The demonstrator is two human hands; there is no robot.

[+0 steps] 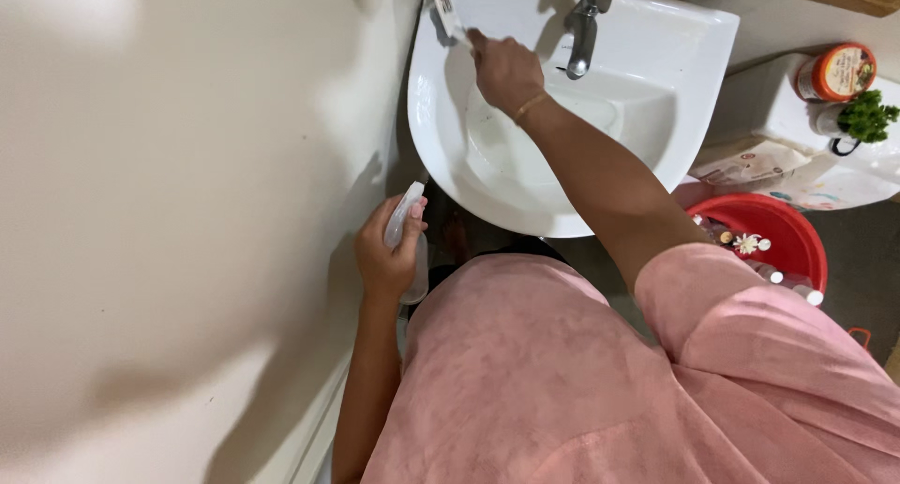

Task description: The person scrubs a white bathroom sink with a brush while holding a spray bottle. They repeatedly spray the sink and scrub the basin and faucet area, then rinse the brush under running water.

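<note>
one cream wall (169,212) fills the left side. beside it the left hand (386,254) hangs below the sink rim, fingers (412,223) curled closed around one clear spray bottle (409,245), held upright against the pink shirt (562,372). above, one white sink (656,90) is fixed by the wall, with one chrome tap (583,29) at its back edge. the right hand (506,70) reaches over the basin, fingers closed on the handle of one small scrub brush (448,15), whose head rests on the sink's rear left rim. one thin bracelet (530,105) circles that wrist. to the right stands one red bucket (797,226) holding several small items, and beyond it one orange-lidded jar (836,72) next to one small green plant (867,117).
</note>
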